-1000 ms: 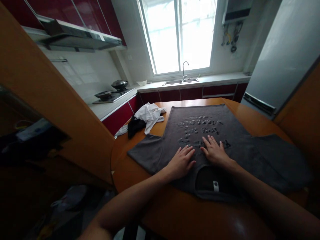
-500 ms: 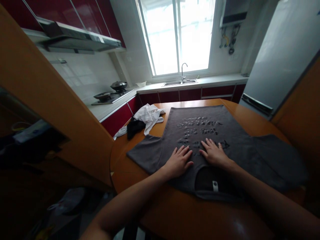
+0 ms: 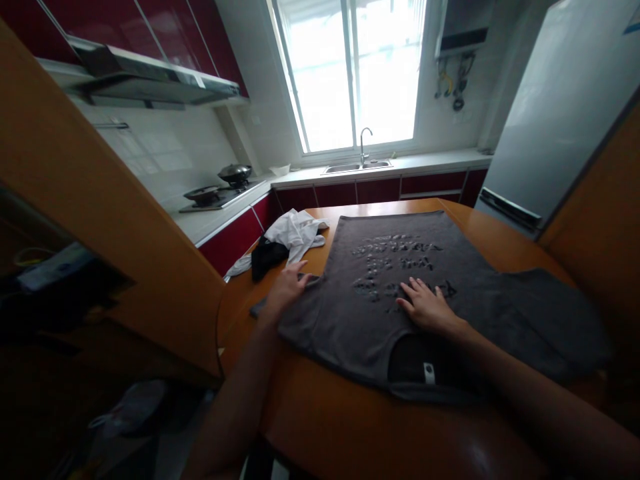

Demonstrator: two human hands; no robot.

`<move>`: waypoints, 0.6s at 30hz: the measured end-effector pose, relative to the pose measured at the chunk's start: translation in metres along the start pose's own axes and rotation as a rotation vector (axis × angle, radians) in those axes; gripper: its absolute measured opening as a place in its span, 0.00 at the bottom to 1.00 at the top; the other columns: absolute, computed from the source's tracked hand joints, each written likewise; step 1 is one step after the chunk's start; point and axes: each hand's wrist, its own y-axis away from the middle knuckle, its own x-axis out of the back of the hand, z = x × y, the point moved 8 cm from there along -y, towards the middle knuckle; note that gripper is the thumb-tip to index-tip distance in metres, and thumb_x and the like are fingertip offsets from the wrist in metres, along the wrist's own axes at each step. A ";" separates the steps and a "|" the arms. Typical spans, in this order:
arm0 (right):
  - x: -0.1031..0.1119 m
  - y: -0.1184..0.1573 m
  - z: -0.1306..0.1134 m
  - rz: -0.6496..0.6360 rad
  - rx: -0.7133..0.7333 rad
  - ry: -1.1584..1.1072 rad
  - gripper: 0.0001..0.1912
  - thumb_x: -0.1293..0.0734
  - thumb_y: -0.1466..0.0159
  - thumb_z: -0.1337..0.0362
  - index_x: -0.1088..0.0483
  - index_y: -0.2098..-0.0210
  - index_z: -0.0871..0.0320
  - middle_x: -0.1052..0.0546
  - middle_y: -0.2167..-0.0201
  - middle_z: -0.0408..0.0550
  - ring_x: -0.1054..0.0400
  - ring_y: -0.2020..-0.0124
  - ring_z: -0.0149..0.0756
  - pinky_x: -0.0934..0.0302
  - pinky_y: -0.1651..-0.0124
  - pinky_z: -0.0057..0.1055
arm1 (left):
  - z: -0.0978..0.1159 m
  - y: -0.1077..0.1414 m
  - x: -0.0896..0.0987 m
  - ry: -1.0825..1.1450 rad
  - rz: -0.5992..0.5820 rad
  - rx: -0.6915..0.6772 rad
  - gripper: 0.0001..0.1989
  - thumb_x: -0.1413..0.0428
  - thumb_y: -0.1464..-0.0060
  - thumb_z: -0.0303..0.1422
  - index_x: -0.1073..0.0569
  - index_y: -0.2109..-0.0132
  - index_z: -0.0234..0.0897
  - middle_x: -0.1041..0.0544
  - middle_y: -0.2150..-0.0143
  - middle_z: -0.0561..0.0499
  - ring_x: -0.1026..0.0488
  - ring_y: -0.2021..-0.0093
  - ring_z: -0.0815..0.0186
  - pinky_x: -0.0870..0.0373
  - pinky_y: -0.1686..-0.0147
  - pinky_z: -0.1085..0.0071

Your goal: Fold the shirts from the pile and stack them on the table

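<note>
A dark grey T-shirt (image 3: 350,320) lies spread on the wooden table, its neck opening towards me and its hem at the far side. Raised dark lettering runs across its chest. My right hand (image 3: 427,305) rests flat on the shirt just above the neckline, fingers spread over the lowest line of print. Over the left sleeve is my left hand (image 3: 289,285), its fingers stretched out and apart near the sleeve's upper edge. It covers part of that sleeve, so I cannot tell how firmly it touches the cloth.
A heap of white cloth (image 3: 295,232) and black cloth (image 3: 267,257) lies on the table's (image 3: 320,407) far left. Beyond are a stove with a lidded pan (image 3: 235,173), a sink (image 3: 345,169) under the window, and a fridge (image 3: 545,120) at right.
My left hand has moved left from the shirt's chest to its left sleeve. My right hand stays flat in the same place. The view has shifted slightly.
</note>
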 end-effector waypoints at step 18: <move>0.002 0.000 0.000 -0.012 0.004 -0.003 0.33 0.47 0.28 0.48 0.47 0.29 0.57 0.52 0.26 0.57 0.62 0.26 0.50 0.62 0.32 0.64 | -0.188 0.026 0.023 0.231 -0.200 0.672 0.31 0.27 0.74 0.42 0.23 0.59 0.32 0.18 0.61 0.43 0.22 0.63 0.57 0.28 0.70 0.71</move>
